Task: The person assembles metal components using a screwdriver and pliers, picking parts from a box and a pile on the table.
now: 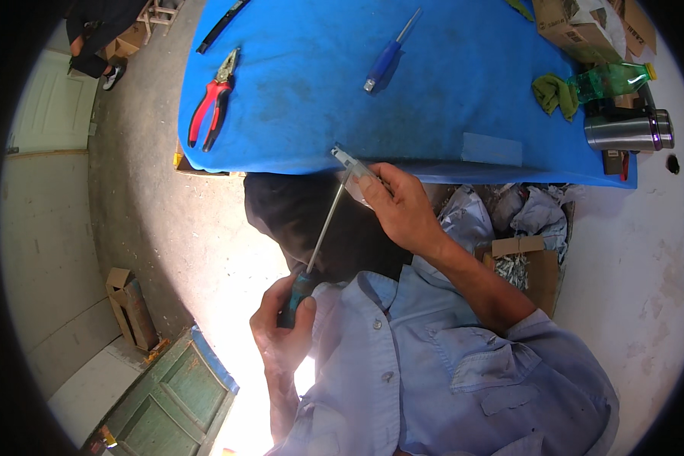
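Observation:
My left hand [276, 328] is closed round the dark teal handle of a screwdriver [327, 225], low in front of my shirt. Its long thin shaft slants up to a small silver-white metal piece [347, 160], and the tip appears to touch that piece. My right hand [404, 211] pinches this piece between thumb and fingers, just off the table's near edge. What kind of part it is I cannot make out, and the fingers cover its lower end. On the blue-covered table [304, 91], red-and-black combination pliers [211, 114] lie to the left. A second screwdriver [386, 64] with a blue handle lies farther back.
A black bar-like tool [222, 26] lies at the far left. To the right are a green bottle [612, 80], a steel flask [623, 131] and a green cloth [555, 96]. Below the table stands a cardboard box [541, 277] of small metal parts. Another person [102, 34] sits at far left.

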`<state>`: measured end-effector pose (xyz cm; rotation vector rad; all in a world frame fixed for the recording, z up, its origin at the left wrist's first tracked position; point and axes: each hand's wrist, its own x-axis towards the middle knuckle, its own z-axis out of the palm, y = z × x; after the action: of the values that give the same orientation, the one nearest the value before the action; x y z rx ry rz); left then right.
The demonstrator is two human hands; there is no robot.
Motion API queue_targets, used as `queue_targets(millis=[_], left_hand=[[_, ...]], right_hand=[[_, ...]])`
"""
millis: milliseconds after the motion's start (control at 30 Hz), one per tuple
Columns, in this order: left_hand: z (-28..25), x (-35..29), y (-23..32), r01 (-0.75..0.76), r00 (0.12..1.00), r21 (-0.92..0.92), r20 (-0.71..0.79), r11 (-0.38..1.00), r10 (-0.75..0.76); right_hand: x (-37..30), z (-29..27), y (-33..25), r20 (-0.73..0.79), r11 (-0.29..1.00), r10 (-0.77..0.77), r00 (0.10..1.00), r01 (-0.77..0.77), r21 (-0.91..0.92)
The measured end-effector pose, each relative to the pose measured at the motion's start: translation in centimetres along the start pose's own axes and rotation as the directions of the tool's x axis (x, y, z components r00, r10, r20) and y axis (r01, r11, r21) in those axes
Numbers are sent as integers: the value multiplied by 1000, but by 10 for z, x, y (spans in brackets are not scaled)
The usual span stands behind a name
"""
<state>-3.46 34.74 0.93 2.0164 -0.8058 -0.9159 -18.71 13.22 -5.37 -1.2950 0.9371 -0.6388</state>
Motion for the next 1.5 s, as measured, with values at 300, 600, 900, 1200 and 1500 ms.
queue_targets(millis=[300,600,900,1200,1500], left_hand=[[-6,5,11,-101,993,128,-40,987,107],[-22,15,34,-234,971,338,46,912,233],[-33,29,59,-320,947,420,158,849,279],[-48,38,81,-148,970,299,229,943,80],[-48,42,79,-373,925,633,314,679,216]], right_hand=[[3,2,-3,-29,997,-33,999,31,-72],[7,1,-14,-26,988,-23,999,19,-155],[9,-5,-26,12,978,19,1000,-16,-209],[9,-5,-41,17,969,122,992,-115,-218],[13,-7,-46,24,957,139,990,-128,-260]])
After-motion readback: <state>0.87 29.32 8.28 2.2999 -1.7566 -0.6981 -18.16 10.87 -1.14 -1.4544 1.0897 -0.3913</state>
